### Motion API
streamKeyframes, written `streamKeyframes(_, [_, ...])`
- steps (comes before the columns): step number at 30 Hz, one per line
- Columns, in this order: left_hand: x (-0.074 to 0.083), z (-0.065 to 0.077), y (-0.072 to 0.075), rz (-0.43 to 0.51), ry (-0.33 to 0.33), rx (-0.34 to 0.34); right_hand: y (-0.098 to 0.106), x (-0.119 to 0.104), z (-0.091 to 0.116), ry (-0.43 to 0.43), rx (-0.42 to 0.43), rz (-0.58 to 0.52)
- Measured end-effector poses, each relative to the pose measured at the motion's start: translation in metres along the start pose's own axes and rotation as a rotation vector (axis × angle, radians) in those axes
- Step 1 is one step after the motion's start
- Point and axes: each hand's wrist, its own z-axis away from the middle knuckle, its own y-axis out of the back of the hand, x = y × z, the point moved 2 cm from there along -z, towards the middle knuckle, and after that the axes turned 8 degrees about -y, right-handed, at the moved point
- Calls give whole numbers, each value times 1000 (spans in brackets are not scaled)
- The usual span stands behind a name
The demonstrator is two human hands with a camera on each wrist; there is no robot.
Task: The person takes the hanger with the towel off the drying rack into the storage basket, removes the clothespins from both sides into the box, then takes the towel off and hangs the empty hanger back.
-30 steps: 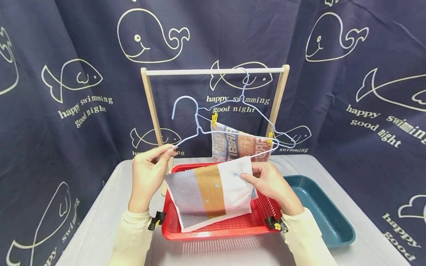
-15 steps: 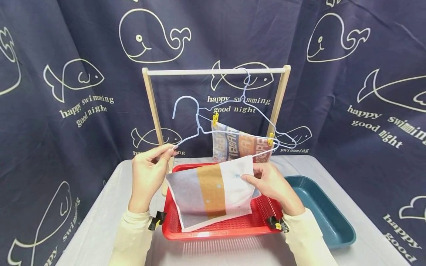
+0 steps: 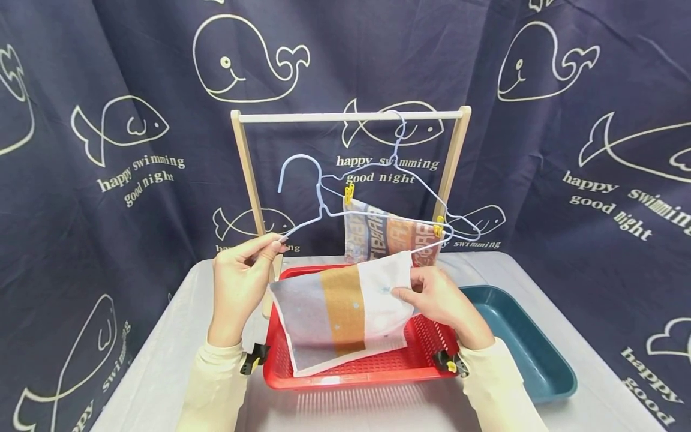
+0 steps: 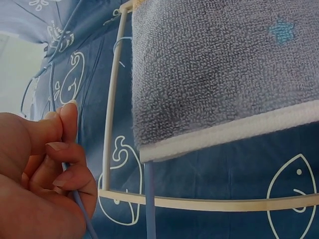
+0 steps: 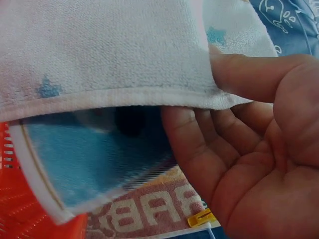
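My left hand pinches the left arm of a light blue wire hanger, whose hook points up and to the left. Over the hanger's lower bar drapes a small towel with grey, mustard and white bands and little blue stars. My right hand pinches the towel's right edge, thumb in front and fingers behind. In the right wrist view a blue layer with a white border shows under the white edge. The left wrist view has my fingertips on the hanger wire, beside the towel's grey end.
Below the towel stands a red perforated basket. Behind, a wooden rack bears another blue hanger with a patterned towel held by yellow clips. A teal tray lies at the right.
The towel's right edge has shifted slightly right, along with my right hand. My left hand keeps its pinch on the hanger, nearly still.
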Motion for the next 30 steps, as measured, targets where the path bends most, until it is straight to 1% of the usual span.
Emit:
streamKeyframes(10, [2, 0, 0, -31, 10, -10, -4, 3, 0, 5, -51, 67])
streamKeyframes(13, [2, 0, 0, -32, 11, -7, -4, 4, 0, 7, -59, 107])
streamKeyframes(17, [2, 0, 1, -26, 6, -1, -4, 5, 0, -8, -75, 130])
streamKeyframes(22, [2, 0, 0, -25, 8, 2, -5, 6, 0, -7, -87, 122])
streamKeyframes(30, [1, 1, -1, -14, 36, -11, -4, 4, 0, -12, -86, 132])
